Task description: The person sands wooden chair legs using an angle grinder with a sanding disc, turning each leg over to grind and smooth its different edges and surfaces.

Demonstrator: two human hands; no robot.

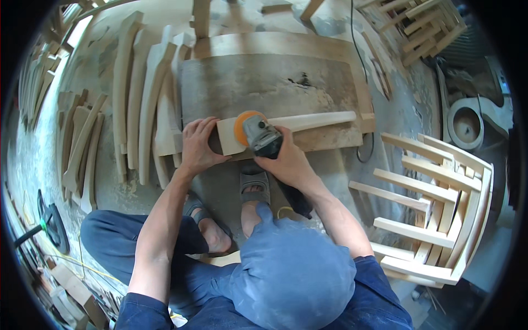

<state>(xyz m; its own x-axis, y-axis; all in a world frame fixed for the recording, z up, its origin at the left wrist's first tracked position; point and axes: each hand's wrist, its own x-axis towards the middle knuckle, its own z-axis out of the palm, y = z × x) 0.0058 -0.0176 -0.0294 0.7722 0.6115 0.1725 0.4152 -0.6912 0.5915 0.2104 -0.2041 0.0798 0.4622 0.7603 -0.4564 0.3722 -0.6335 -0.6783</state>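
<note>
A pale, tapering wooden leg (316,121) lies across a low worn wooden bench (220,74), its wide end to the left. My left hand (199,147) grips that wide end, fingers over the far side and thumb along the near edge. In my right hand (291,162) is a grey and black angle grinder (263,135), held by its body. Its orange-backed disc (240,129) rests against the leg near the wide end. The disc's working face is hidden. The grinder's dark rear body extends below my right wrist.
Several long shaped wooden pieces (151,99) lie left of the bench, with another pile (82,143) farther left. Slatted wooden frames (429,203) stand at the right. A dark cord (356,49) runs beyond the bench's right end. My sandalled feet (254,187) are near its front edge.
</note>
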